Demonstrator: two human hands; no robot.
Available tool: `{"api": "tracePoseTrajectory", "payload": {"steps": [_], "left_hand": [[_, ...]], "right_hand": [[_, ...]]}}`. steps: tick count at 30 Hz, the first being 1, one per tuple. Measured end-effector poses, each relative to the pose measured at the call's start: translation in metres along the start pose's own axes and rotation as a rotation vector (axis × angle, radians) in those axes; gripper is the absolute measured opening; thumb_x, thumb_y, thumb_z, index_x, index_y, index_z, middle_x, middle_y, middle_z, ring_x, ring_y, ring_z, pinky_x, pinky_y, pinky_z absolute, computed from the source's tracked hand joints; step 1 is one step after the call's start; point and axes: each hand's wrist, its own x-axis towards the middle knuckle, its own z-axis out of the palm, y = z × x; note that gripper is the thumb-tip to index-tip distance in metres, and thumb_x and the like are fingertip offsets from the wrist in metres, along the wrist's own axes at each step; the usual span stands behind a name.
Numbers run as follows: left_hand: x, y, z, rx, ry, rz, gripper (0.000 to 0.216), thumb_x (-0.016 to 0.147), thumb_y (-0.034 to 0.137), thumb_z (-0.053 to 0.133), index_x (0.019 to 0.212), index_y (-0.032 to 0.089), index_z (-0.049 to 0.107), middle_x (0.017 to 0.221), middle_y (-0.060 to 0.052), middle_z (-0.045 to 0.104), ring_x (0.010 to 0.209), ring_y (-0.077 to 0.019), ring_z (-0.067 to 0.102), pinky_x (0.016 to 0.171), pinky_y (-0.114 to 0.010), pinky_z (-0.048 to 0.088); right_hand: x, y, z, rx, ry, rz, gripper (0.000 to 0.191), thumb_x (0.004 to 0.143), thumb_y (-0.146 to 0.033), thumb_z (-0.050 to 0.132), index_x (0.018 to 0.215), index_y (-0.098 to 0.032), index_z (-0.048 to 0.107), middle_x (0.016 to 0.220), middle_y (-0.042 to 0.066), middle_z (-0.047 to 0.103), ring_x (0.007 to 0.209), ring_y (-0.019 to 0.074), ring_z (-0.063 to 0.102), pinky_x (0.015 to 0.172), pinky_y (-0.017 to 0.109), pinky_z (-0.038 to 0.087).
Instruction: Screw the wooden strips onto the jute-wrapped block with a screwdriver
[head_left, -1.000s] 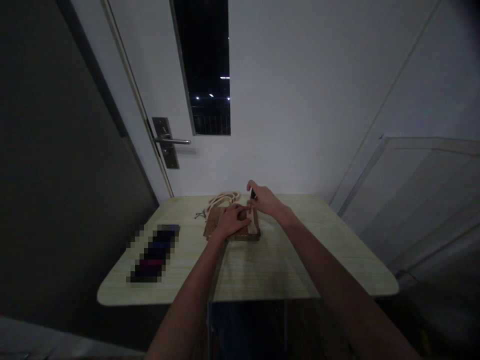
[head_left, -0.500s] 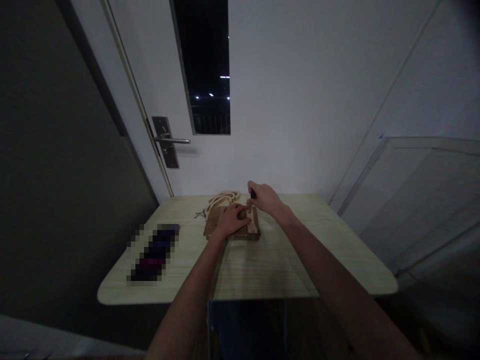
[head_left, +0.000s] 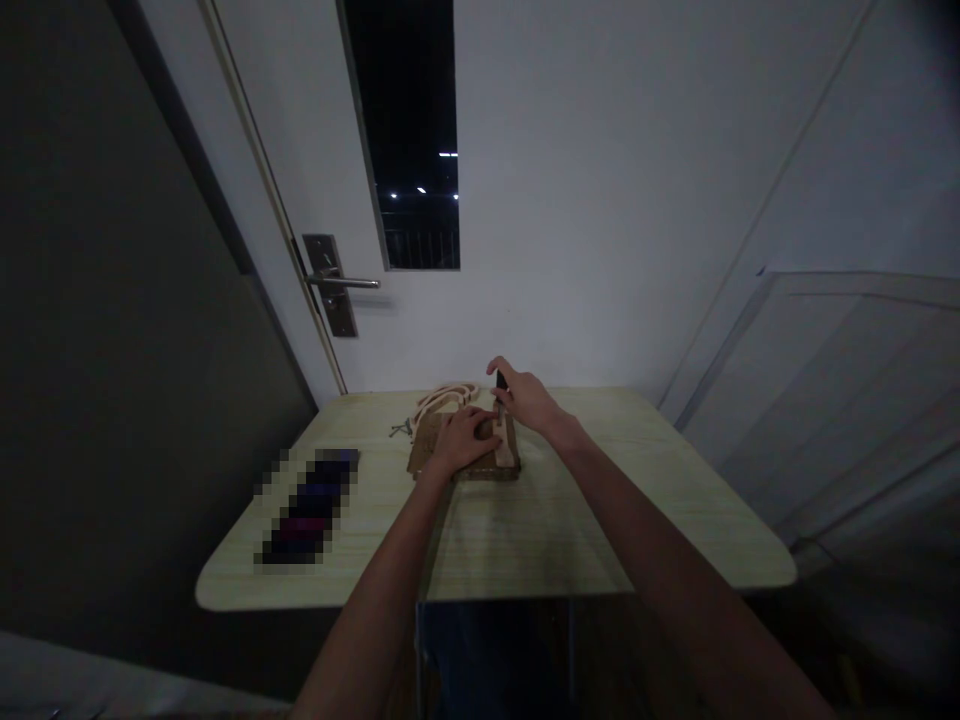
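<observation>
**Both hands on the wooden board**

The left hand (head_left: 466, 437) lies flat on the brown wooden board (head_left: 463, 448), pressing it to the pale table (head_left: 540, 520) without closing round anything. The right hand (head_left: 525, 397) is closed on a small dark-handled tool (head_left: 500, 388) held upright at the board's far right edge. Since half a second ago that hand has shifted slightly left; the board has not moved. Farther left lies a blurred-out dark object (head_left: 307, 505). Light curved wooden pieces (head_left: 446, 395) rest behind the board.
</observation>
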Motion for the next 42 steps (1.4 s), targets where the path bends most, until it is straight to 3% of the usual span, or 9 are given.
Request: {"api": "tracePoseTrajectory", "payload": {"steps": [5,11,17,28,34,42], "left_hand": [[0.001,-0.001,0.001,0.012,-0.003,0.002,0.045,0.080,0.043,0.060,0.122,0.026,0.060,0.125,-0.004,0.058,0.119,-0.0267,0.051,0.106,-0.043,0.033],[0.000,0.002,-0.001,0.024,-0.017,0.005,0.044,0.081,0.040,0.061,0.123,0.027,0.058,0.125,-0.004,0.058,0.119,-0.0261,0.050,0.106,-0.044,0.032],[0.000,0.001,-0.001,0.011,-0.008,0.009,0.044,0.081,0.040,0.060,0.123,0.026,0.059,0.126,-0.005,0.057,0.120,-0.0260,0.050,0.105,-0.042,0.034],[0.002,-0.002,0.003,0.014,0.007,0.001,0.045,0.080,0.042,0.061,0.121,0.025,0.059,0.125,-0.005,0.058,0.119,-0.0267,0.051,0.107,-0.044,0.032],[0.001,-0.001,0.001,0.009,0.001,0.007,0.045,0.080,0.041,0.061,0.122,0.026,0.059,0.126,-0.005,0.057,0.120,-0.0261,0.050,0.106,-0.042,0.033],[0.000,0.001,0.000,0.017,-0.005,0.002,0.044,0.081,0.040,0.060,0.123,0.027,0.059,0.128,-0.005,0.057,0.122,-0.0267,0.048,0.107,-0.044,0.031]], "right_hand": [[-0.002,0.003,0.008,-0.037,0.073,-0.009,0.018,0.086,-0.023,0.055,0.104,-0.020,0.050,0.077,0.003,0.062,0.067,0.0152,0.054,0.061,0.024,0.033],[-0.010,0.005,0.018,0.147,0.143,-0.081,0.042,0.075,-0.005,0.045,0.114,-0.017,0.041,0.087,0.004,0.060,0.072,0.0144,0.054,0.068,0.025,0.040],[-0.013,0.003,0.017,0.170,0.107,-0.068,0.045,0.077,-0.005,0.043,0.119,-0.020,0.039,0.082,0.001,0.058,0.070,0.0137,0.054,0.067,0.025,0.040],[-0.012,0.003,0.022,0.175,0.165,0.046,0.030,0.078,-0.013,0.056,0.106,-0.019,0.047,0.081,0.003,0.060,0.068,0.0144,0.054,0.064,0.025,0.041],[-0.016,0.005,0.025,0.218,0.218,0.032,0.045,0.081,-0.012,0.050,0.124,-0.022,0.041,0.087,0.003,0.061,0.068,0.0142,0.057,0.068,0.027,0.045],[-0.023,0.006,0.026,0.367,0.145,-0.010,0.053,0.079,-0.007,0.042,0.129,-0.024,0.035,0.092,0.002,0.061,0.070,0.0132,0.058,0.067,0.027,0.048]]}}
